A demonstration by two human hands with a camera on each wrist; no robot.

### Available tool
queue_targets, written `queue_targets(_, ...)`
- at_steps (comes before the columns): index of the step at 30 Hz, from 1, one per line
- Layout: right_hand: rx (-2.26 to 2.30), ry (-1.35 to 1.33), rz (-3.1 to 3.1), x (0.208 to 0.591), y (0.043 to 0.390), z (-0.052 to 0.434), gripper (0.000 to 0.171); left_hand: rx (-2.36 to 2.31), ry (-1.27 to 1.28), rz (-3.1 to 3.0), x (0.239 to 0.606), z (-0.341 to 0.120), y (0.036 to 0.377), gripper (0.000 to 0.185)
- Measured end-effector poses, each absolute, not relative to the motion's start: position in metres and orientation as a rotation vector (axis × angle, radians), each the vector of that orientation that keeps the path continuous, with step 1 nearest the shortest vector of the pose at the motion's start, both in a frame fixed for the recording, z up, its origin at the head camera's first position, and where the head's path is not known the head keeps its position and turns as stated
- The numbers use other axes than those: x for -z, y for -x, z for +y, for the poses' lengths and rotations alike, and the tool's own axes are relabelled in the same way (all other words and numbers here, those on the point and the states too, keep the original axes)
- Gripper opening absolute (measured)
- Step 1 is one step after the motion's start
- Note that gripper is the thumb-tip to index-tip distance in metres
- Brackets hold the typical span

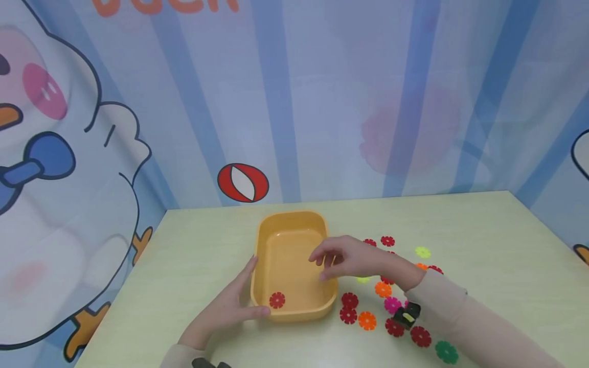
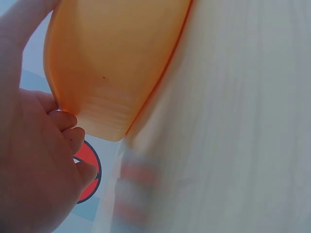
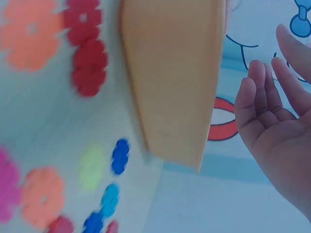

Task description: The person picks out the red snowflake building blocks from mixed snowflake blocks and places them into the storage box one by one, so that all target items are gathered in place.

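Note:
A yellow-orange plastic bin (image 1: 294, 255) stands on the table, with one red notched disc (image 1: 277, 300) lying inside near its front left corner. My left hand (image 1: 225, 304) holds the bin at its left side, the thumb at the near rim. In the left wrist view, fingertips (image 2: 70, 121) bend against the bin's wall. Above the bin's right rim is my right hand (image 1: 352, 257), its fingers loosely bent. The right wrist view shows nothing between those fingers. To the right of the bin lie several loose flower-shaped discs (image 1: 367, 321), partly hidden by the right forearm.
Discs in dark red (image 1: 421, 337), green (image 1: 446, 352), magenta (image 1: 392, 305) and yellow (image 1: 422, 252) spread over the right part of the pale table (image 1: 488, 245). Blue discs (image 3: 120, 156) show in the right wrist view. A printed cloth backdrop (image 1: 322, 102) rises behind the table.

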State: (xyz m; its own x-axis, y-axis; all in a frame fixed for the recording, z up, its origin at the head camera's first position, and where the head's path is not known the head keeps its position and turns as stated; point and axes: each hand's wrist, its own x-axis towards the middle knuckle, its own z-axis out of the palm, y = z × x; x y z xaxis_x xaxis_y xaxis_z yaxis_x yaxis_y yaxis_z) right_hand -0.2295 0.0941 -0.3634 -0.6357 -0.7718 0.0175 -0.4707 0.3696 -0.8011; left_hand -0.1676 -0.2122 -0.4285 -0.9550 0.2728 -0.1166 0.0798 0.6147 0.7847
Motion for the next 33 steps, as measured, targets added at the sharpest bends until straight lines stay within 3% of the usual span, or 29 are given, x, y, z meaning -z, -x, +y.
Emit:
queue_targets(11,1.138,0.837,2.330,0.390,0.214,0.142,0.030,-1.266,-0.301,2.609,0.428,-0.213,0.168,0.112)
queue_targets(23,1.065,0.844,2.315,0.420,0.215,0.142,0.031,-1.255,-0.284,2.618,0.431,-0.213,0.168,0.113)
queue_targets(33,0.938,0.836,2.360,0.421,0.215,0.137,0.030,-1.253,-0.254,2.617,0.428,-0.210,0.167,0.112)
